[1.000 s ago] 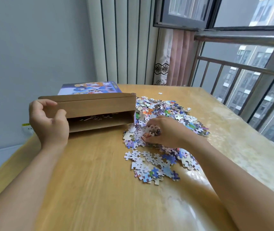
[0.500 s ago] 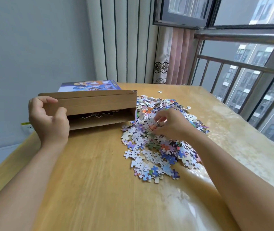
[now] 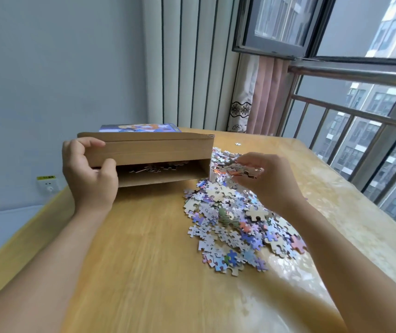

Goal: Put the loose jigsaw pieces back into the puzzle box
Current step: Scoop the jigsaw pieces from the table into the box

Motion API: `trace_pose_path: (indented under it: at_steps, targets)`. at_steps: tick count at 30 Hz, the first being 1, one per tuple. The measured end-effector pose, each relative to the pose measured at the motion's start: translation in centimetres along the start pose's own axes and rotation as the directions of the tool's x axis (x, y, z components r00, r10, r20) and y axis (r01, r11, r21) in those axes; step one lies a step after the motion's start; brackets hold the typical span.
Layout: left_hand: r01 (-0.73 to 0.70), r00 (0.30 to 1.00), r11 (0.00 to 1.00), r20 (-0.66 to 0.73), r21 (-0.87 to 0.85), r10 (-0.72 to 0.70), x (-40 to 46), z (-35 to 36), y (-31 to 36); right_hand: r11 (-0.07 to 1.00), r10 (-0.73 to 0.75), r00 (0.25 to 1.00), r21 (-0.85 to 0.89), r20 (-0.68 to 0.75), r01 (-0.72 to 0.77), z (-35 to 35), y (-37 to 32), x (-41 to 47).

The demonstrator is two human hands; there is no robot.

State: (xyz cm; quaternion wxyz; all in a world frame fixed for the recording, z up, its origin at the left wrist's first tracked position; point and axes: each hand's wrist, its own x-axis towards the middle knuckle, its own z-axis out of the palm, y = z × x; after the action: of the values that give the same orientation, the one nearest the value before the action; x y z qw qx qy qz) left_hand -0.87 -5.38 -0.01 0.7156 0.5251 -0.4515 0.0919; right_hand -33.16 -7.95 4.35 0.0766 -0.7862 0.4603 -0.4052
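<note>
Right hand [image 3: 267, 181] fingers curl round a small clutch of pieces [image 3: 242, 170], lifted just above the pile [image 3: 235, 217] at three o'clock of the box [image 3: 148, 150]. Left hand [image 3: 88, 174] grips the flap open. Pieces look light, thin and slippery; best scooped from beneath, loosely cupped

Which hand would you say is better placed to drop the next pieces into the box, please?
Right. The right hand already grips jigsaw pieces beside the puzzle box opening, while the left hand holds the box.
</note>
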Motion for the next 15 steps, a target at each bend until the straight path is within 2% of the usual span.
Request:
trace_pose_path:
  at_steps: [3, 5, 8, 11, 15]
  targets:
    - [-0.051, 0.998, 0.999, 0.025, 0.004, 0.051, 0.1, 0.0, 0.3, 0.964, -0.264, 0.961, 0.006, -0.084, 0.266, 1.1, -2.6, -0.4]
    - [-0.055, 0.998, 0.998, 0.021, 0.008, 0.055, 0.1, -0.1, 0.5, 0.880, -0.469, 0.882, -0.110, -0.036, 0.463, 3.2, -4.2, 0.0]
    - [-0.057, 0.998, 0.998, 0.007, -0.006, 0.057, 0.3, -0.2, 0.6, 0.704, -0.651, 0.754, -0.297, 0.094, 0.645, 6.9, -5.5, 1.6]
    - [-0.070, 0.998, 0.997, -0.006, -0.026, 0.069, 0.4, -0.2, 0.7, 0.584, -0.697, 0.691, -0.405, 0.193, 0.703, 9.7, -5.5, 3.2]
    - [-0.092, 0.996, 0.995, -0.010, -0.043, 0.091, 0.5, -0.1, 1.0, 0.599, -0.649, 0.738, -0.475, 0.184, 0.645, 11.6, -5.2, 3.9]
